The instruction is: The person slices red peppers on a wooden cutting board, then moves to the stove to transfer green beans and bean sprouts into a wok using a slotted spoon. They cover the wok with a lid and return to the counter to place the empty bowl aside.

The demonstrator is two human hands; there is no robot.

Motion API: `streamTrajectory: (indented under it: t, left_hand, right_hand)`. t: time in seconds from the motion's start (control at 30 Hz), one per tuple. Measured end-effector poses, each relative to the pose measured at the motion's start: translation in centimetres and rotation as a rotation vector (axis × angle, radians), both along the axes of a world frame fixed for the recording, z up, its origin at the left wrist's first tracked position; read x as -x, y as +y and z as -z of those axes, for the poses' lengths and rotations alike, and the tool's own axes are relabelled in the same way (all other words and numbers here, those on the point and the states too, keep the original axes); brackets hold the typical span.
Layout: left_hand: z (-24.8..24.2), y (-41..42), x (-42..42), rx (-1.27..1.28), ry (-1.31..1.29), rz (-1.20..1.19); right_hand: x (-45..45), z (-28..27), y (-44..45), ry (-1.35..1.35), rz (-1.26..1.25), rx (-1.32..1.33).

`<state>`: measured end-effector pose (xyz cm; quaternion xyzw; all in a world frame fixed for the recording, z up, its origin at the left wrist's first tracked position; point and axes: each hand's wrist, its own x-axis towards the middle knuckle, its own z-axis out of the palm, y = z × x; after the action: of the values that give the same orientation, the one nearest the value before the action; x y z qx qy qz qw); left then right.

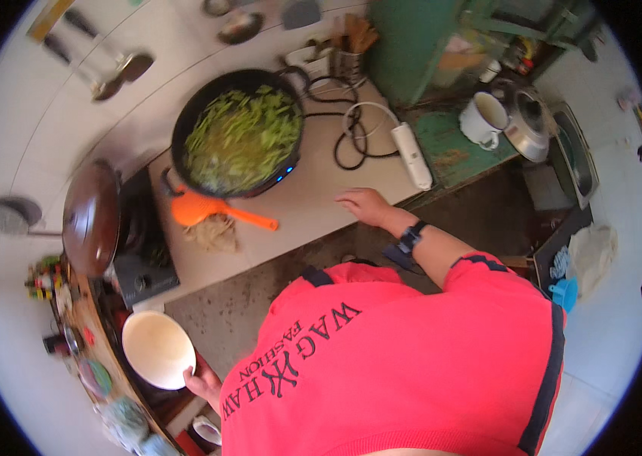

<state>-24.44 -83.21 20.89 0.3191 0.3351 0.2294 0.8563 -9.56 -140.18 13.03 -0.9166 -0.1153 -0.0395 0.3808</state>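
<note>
My left hand (pixel 202 381) grips the rim of a white bowl (pixel 156 347) at the lower left. The bowl tilts so that its inside faces me; nothing shows in it. My right hand (pixel 368 206), with nothing in it, hovers near the counter's front edge, its fingers stretched out to the left. Beyond both hands, a black electric pan (pixel 184 122) with blue lights stands on the pale counter (pixel 321 165). Chopped green vegetables (pixel 247 134) lie in liquid inside it. An orange plastic strainer (pixel 201 210) rests before the pan, next to a crumpled tan cloth (pixel 215 232).
A white power strip (pixel 412 157) and looped black cord (pixel 349 162) lie right of the pan. A brown lid (pixel 92 219) stands over a black cooktop (pixel 147 251) at left. An enamel mug (pixel 483 119) sits on the green cabinet top (pixel 446 154). Ladles (pixel 107 85) hang on the wall.
</note>
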Motion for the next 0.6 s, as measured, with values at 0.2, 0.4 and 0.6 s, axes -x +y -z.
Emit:
streamTrajectory:
  t: [0.2, 0.4, 0.6]
  left_hand:
    - [-1.2, -3.8, -4.8, -0.010, -0.035, 0.096]
    - [-3.3, -6.9, -11.1, -0.040, -0.101, 0.254]
    - [-3.5, -10.4, -15.1, 0.000, -0.144, 0.400]
  right_hand:
    - [7.8, -6.4, -15.5, 0.118, 0.652, -0.323]
    - [14.4, -9.9, -24.0, -0.142, 1.067, -0.647]
    - [19.9, -12.7, -29.8, -0.156, 1.309, -0.651]
